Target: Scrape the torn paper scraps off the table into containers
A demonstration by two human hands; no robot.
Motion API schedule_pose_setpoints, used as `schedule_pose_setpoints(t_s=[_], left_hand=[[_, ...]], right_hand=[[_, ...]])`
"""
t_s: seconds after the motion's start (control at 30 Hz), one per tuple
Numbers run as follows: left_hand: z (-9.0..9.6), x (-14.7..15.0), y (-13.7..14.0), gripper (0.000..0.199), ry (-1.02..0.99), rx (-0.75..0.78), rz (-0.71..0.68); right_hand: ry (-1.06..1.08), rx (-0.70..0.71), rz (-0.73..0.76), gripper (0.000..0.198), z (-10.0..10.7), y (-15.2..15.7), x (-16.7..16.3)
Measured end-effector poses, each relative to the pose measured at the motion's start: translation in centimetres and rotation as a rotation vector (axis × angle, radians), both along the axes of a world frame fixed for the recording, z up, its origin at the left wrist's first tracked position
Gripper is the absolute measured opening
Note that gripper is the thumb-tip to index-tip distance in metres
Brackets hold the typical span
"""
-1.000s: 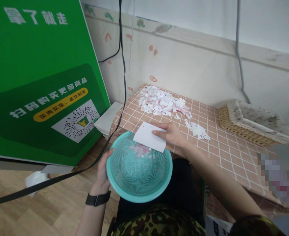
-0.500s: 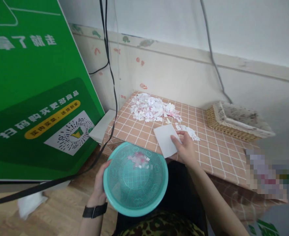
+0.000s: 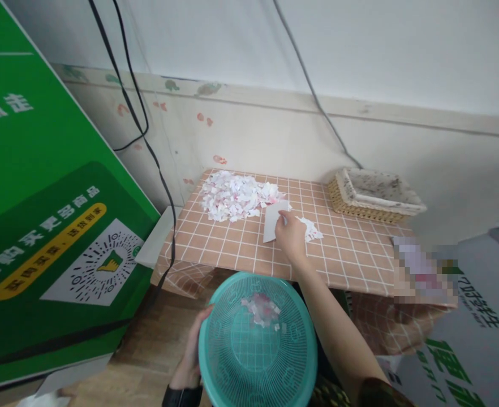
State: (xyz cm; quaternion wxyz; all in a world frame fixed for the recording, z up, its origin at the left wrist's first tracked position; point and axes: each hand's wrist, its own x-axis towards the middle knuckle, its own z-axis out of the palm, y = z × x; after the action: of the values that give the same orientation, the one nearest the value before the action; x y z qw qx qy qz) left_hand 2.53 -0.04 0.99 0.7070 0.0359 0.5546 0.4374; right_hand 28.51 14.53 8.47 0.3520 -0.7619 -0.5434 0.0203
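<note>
My left hand (image 3: 195,345) grips the left rim of a turquoise plastic colander (image 3: 253,356), held below the table's front edge. A small heap of white and pink paper scraps (image 3: 261,310) lies inside it. Over the table, my right hand (image 3: 291,230) is closed on a white card (image 3: 270,221), with the fingers at its right side. Just right of that hand is a small pile of paper scraps (image 3: 311,229), partly hidden by it. A larger heap of torn paper (image 3: 232,195) spreads at the back left of the table.
A checked brown cloth covers the table (image 3: 232,249). At its back right stands a lined wicker basket (image 3: 355,210). A green sign panel (image 3: 63,169) rises on the left, with a black cable (image 3: 164,186) hanging before it. A blurred item (image 3: 423,271) lies at the right end.
My right hand has carried the card away from the table's front edge, towards the paper heaps. The colander stays in my left hand. The whole view has shifted.
</note>
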Motion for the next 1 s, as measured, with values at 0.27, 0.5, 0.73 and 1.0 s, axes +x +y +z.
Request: schedule_pose_setpoints(t_s=[0.27,0.5,0.73,1.0], left_hand=[[-0.6,0.5,0.3,0.015,-0.127,-0.044,-0.115],[0.6,0.9,0.5,0.011,-0.096,-0.036,-0.150],[2.2,-0.8,-1.0,0.013,0.014,-0.048,-0.149],[3.4,-2.7,-2.2,0.016,0.107,-0.046,-0.081]], right_hand=[[-0.142,-0.166,-0.089,0.041,2.2,-2.6,2.0],[-0.026,-0.079,-0.033,0.041,2.1,-1.0,-0.1],[-0.093,-0.148,-0.080,0.041,1.6,-1.5,0.8],[-0.035,-0.007,-0.136,0.050,3.8,-5.7,8.1]])
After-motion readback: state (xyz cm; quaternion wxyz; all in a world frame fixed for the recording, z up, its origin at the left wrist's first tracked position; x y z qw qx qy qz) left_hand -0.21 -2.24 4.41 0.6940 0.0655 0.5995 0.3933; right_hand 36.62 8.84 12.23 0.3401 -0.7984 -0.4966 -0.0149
